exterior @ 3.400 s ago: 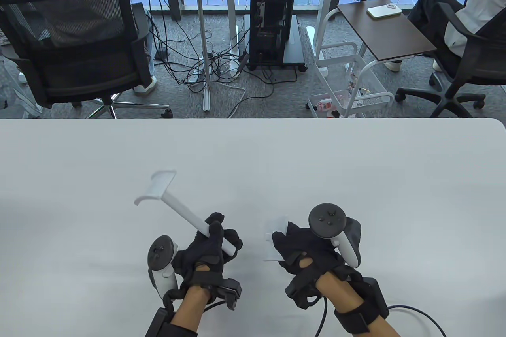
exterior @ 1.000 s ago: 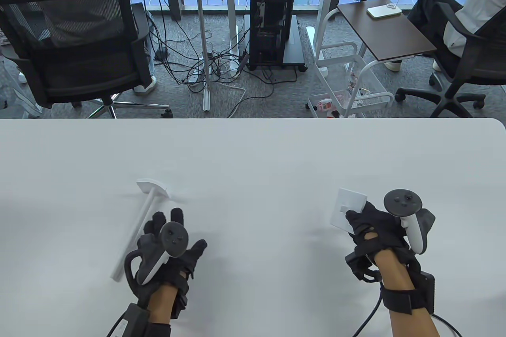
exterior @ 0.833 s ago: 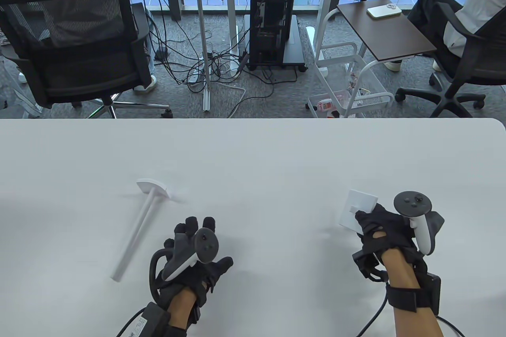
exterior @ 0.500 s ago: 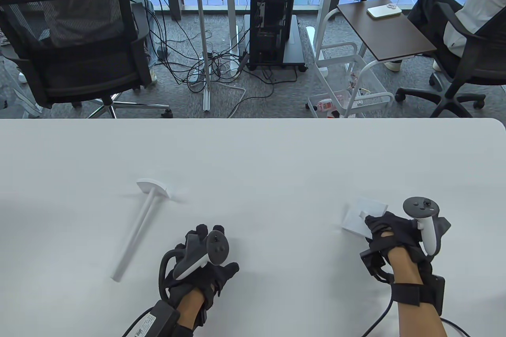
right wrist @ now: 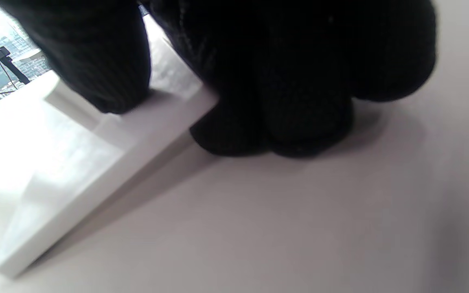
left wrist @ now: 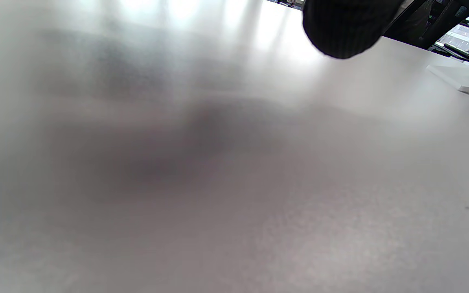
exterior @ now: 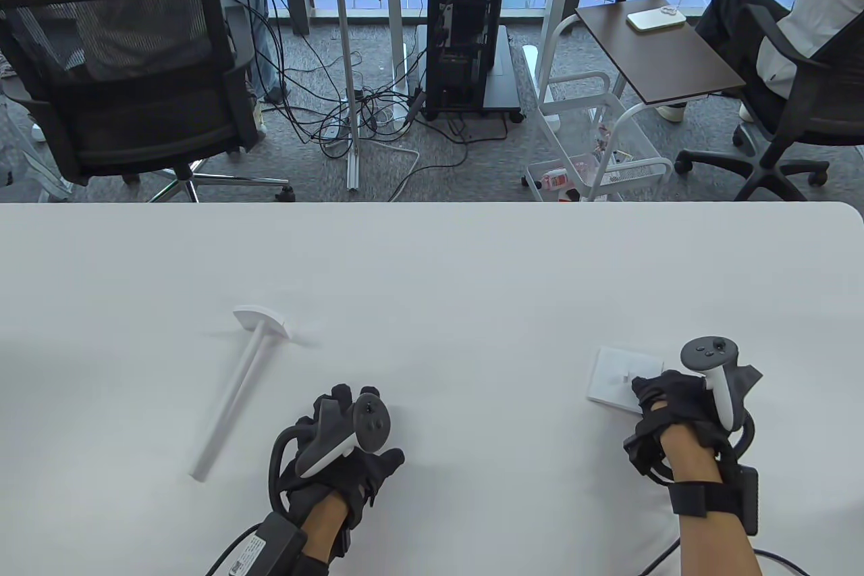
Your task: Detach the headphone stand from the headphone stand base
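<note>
The headphone stand (exterior: 239,387) lies flat on the white surface (exterior: 432,265), left of centre and apart from everything else. It is a slim white rod set on a slant, its plain lower end nearer the front edge and its far end capped by a short curved cradle piece set crosswise to the rod. To its right, the left hand (exterior: 341,448) rests low over the surface with its fingers spread and loose, holding nothing; in the left wrist view only one dark fingertip (left wrist: 342,26) shows above the blurred surface. Well over to the right lies the headphone stand base (exterior: 617,383), a flat white square plate with a small raised stub near its middle. It sits flat on the surface. The right hand (exterior: 675,400) grips its near right corner, the thumb on top of the plate and the curled fingers (right wrist: 283,122) against its edge, as the right wrist view shows.
</note>
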`<action>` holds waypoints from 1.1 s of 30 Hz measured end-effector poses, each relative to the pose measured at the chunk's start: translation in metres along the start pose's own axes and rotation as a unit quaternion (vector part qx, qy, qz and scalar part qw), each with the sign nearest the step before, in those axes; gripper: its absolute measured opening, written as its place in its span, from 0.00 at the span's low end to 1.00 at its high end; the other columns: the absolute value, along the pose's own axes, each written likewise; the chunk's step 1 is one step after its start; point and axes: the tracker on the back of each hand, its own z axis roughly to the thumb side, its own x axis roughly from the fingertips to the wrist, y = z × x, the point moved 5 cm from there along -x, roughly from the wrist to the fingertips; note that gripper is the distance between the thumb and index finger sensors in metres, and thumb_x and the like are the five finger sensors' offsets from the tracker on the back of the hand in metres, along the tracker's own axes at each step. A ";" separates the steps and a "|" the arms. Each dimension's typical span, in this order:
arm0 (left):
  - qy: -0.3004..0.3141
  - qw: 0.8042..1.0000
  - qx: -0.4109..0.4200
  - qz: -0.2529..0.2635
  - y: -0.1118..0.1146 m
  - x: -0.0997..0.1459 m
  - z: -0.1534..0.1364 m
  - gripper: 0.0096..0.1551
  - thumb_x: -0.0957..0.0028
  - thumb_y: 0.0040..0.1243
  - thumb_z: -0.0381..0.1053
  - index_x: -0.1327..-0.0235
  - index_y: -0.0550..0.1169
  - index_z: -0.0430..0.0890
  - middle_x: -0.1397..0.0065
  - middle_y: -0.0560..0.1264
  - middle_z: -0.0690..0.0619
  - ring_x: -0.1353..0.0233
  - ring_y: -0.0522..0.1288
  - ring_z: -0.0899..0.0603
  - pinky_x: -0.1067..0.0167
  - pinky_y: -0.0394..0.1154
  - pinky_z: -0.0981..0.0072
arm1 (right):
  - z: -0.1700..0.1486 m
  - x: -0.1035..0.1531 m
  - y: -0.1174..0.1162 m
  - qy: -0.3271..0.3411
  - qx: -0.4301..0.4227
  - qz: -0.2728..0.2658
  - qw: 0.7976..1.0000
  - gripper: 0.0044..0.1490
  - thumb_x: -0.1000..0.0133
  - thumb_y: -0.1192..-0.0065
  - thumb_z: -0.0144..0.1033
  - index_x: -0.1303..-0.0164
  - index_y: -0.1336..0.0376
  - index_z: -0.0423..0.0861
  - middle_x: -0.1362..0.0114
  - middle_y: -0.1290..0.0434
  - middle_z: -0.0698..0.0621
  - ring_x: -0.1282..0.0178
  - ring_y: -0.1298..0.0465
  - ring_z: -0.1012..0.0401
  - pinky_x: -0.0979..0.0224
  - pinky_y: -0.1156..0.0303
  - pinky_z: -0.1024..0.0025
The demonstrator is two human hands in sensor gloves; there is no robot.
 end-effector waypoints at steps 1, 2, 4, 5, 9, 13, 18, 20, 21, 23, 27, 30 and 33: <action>-0.001 1.000 0.002 0.002 -0.001 0.001 -0.001 0.58 0.59 0.51 0.76 0.24 0.42 0.53 0.18 0.39 0.39 0.17 0.46 0.26 0.28 0.52 0.28 | 0.000 -0.001 0.001 -0.003 0.009 -0.003 1.000 0.41 0.56 0.25 0.49 0.38 0.37 0.41 0.56 0.19 0.40 0.59 0.18 0.49 0.47 0.26 0.45; -0.001 1.000 0.003 0.003 -0.001 0.001 -0.001 0.58 0.59 0.51 0.76 0.24 0.42 0.53 0.18 0.39 0.39 0.17 0.46 0.26 0.28 0.52 0.28 | 0.000 -0.001 0.001 -0.004 0.013 -0.005 1.000 0.41 0.56 0.25 0.49 0.39 0.37 0.41 0.56 0.19 0.40 0.60 0.18 0.49 0.47 0.26 0.45; -0.001 1.000 0.001 0.004 -0.002 0.001 -0.002 0.58 0.59 0.51 0.76 0.24 0.42 0.53 0.18 0.39 0.39 0.17 0.47 0.26 0.28 0.52 0.28 | -0.001 -0.002 0.000 -0.009 0.032 -0.013 0.999 0.40 0.57 0.25 0.50 0.39 0.36 0.42 0.58 0.19 0.41 0.62 0.18 0.50 0.48 0.26 0.46; -0.002 1.000 0.000 0.005 -0.002 0.001 -0.002 0.58 0.59 0.51 0.76 0.24 0.42 0.53 0.18 0.39 0.39 0.17 0.47 0.26 0.28 0.52 0.28 | -0.001 -0.002 0.000 -0.012 0.038 -0.017 0.999 0.40 0.57 0.25 0.51 0.40 0.36 0.43 0.58 0.19 0.41 0.62 0.18 0.50 0.48 0.26 0.46; -0.005 1.000 0.001 0.003 -0.002 0.002 -0.003 0.58 0.59 0.51 0.76 0.24 0.42 0.53 0.18 0.39 0.39 0.17 0.47 0.26 0.28 0.52 0.28 | -0.002 -0.004 -0.001 -0.021 0.044 -0.016 0.999 0.41 0.58 0.25 0.52 0.40 0.37 0.44 0.59 0.20 0.43 0.64 0.18 0.51 0.48 0.25 0.47; -0.008 1.000 -0.002 -0.004 0.000 0.001 -0.004 0.58 0.59 0.50 0.76 0.24 0.42 0.53 0.18 0.39 0.39 0.17 0.47 0.26 0.28 0.52 0.28 | -0.004 -0.002 0.001 -0.028 0.053 -0.035 0.998 0.41 0.59 0.24 0.54 0.41 0.36 0.46 0.60 0.19 0.45 0.65 0.18 0.53 0.50 0.25 0.49; -0.009 1.000 0.000 0.001 -0.002 0.002 -0.005 0.58 0.59 0.50 0.76 0.24 0.42 0.53 0.18 0.39 0.39 0.17 0.47 0.26 0.28 0.52 0.28 | -0.006 -0.001 0.002 -0.036 0.064 -0.048 0.996 0.41 0.60 0.24 0.57 0.43 0.35 0.47 0.61 0.19 0.47 0.65 0.17 0.53 0.50 0.24 0.49; -0.009 1.000 -0.002 0.000 -0.002 0.002 -0.005 0.58 0.59 0.50 0.76 0.24 0.42 0.53 0.18 0.40 0.39 0.17 0.47 0.26 0.28 0.52 0.28 | -0.007 -0.001 0.003 -0.043 0.071 -0.055 0.995 0.40 0.60 0.25 0.58 0.43 0.35 0.47 0.61 0.19 0.47 0.66 0.17 0.54 0.50 0.24 0.49; -0.010 1.000 0.001 0.000 -0.002 0.002 -0.005 0.58 0.59 0.50 0.76 0.24 0.42 0.53 0.18 0.40 0.39 0.17 0.47 0.26 0.28 0.52 0.28 | -0.008 -0.001 0.003 -0.046 0.078 -0.058 0.994 0.41 0.61 0.25 0.59 0.44 0.35 0.48 0.62 0.19 0.47 0.66 0.17 0.54 0.50 0.24 0.49; -0.010 1.000 0.004 -0.001 -0.002 0.002 -0.005 0.58 0.59 0.50 0.76 0.24 0.42 0.53 0.18 0.40 0.38 0.17 0.47 0.26 0.28 0.52 0.28 | -0.010 -0.001 0.005 -0.059 0.094 -0.066 0.992 0.42 0.63 0.25 0.62 0.44 0.35 0.49 0.62 0.19 0.50 0.66 0.17 0.55 0.51 0.23 0.50; -0.012 1.000 -0.002 -0.002 -0.002 0.002 -0.006 0.58 0.59 0.50 0.76 0.24 0.43 0.53 0.18 0.40 0.39 0.17 0.47 0.26 0.28 0.52 0.28 | -0.015 -0.002 0.004 -0.062 0.087 -0.060 0.992 0.44 0.64 0.27 0.64 0.44 0.35 0.49 0.63 0.20 0.51 0.66 0.18 0.55 0.51 0.24 0.49; -0.012 1.000 0.004 -0.001 -0.003 0.002 -0.007 0.58 0.59 0.50 0.76 0.24 0.43 0.53 0.18 0.40 0.39 0.17 0.47 0.27 0.28 0.52 0.28 | -0.013 -0.001 0.002 -0.062 0.088 -0.040 0.993 0.43 0.61 0.28 0.63 0.43 0.37 0.48 0.61 0.21 0.50 0.64 0.18 0.54 0.49 0.25 0.48; -0.012 1.000 -0.007 -0.003 -0.004 0.002 -0.007 0.58 0.59 0.50 0.76 0.24 0.43 0.53 0.17 0.40 0.39 0.17 0.48 0.27 0.28 0.52 0.28 | -0.010 0.007 0.007 -0.059 0.067 -0.011 0.996 0.43 0.56 0.34 0.62 0.38 0.40 0.47 0.52 0.21 0.45 0.55 0.19 0.49 0.43 0.28 0.44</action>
